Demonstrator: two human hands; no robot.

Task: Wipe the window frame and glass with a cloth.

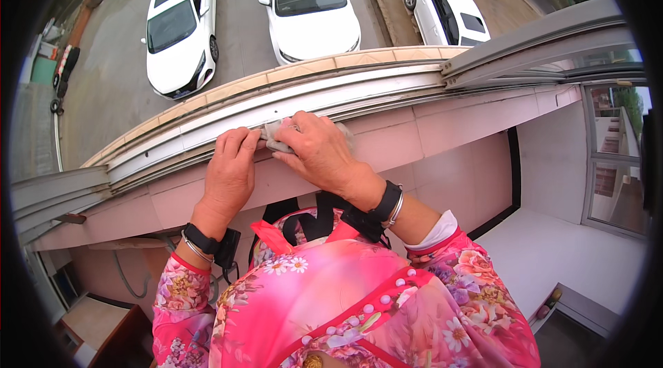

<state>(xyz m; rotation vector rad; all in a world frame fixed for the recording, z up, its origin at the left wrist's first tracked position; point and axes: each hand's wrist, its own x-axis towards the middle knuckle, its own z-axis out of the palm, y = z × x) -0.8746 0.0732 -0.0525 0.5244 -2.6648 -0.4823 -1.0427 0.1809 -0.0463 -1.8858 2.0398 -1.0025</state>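
A crumpled grey cloth (270, 135) is bunched against the inner rail of a sliding-window track (207, 136). My right hand (321, 153) grips most of it, fingers curled over the rail, and a fold of cloth sticks out past the knuckles. Just left of it, my left hand (230, 171) pinches the cloth's near end, with its fingertips bent down at the rail. Part of the cloth is hidden under the right fingers. Below the track runs a pink tiled sill (388, 136), close under both wrists.
A sliding window sash (533, 49) stands at the right end of the track, and another frame piece (59, 192) at the left. Beyond the tiled outer ledge (305, 66), white cars (176, 26) are parked below. A wooden cabinet (121, 339) stands at lower left.
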